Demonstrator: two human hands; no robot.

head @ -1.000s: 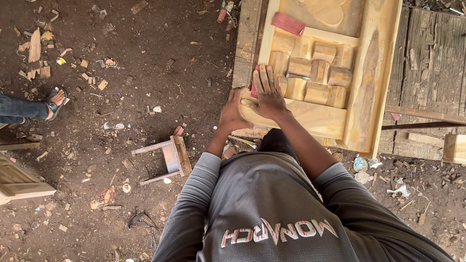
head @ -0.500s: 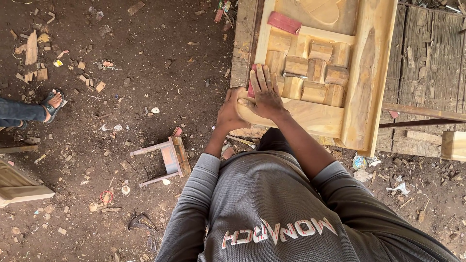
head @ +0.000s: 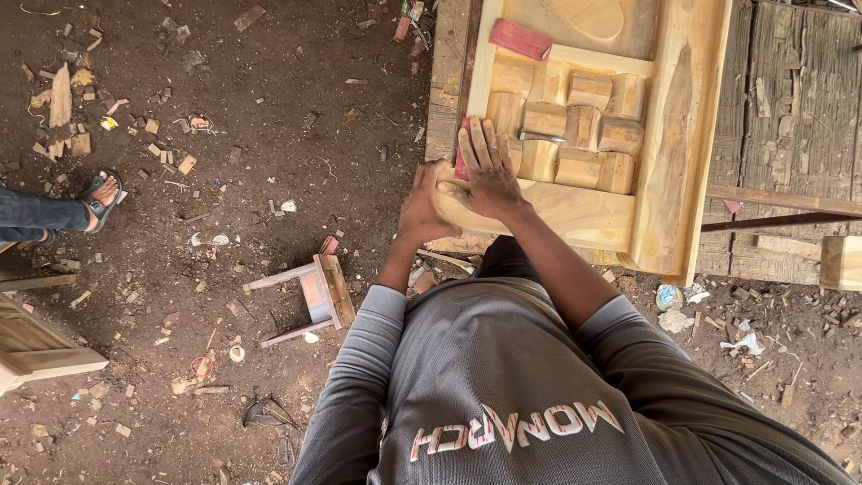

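A pale wooden door panel (head: 682,144) lies flat on a workbench, with several small wood blocks (head: 575,126) stacked in its recess. My right hand (head: 485,171) lies flat, fingers spread, on the panel's near left corner and presses a red piece of sandpaper (head: 462,162), mostly hidden under the palm. My left hand (head: 426,207) wraps around the rounded outer edge of that same corner, beside the right hand.
A second red sandpaper piece (head: 521,39) and a small metal tool (head: 539,136) rest on the panel. On the dirt floor stand a small wooden stool (head: 314,292) and wood scraps. Another person's sandalled foot (head: 99,193) is at left. Rough planks (head: 799,99) lie at right.
Both hands stay on the panel's corner, with only a slight shift of the right hand along the wood. The view has drifted a little.
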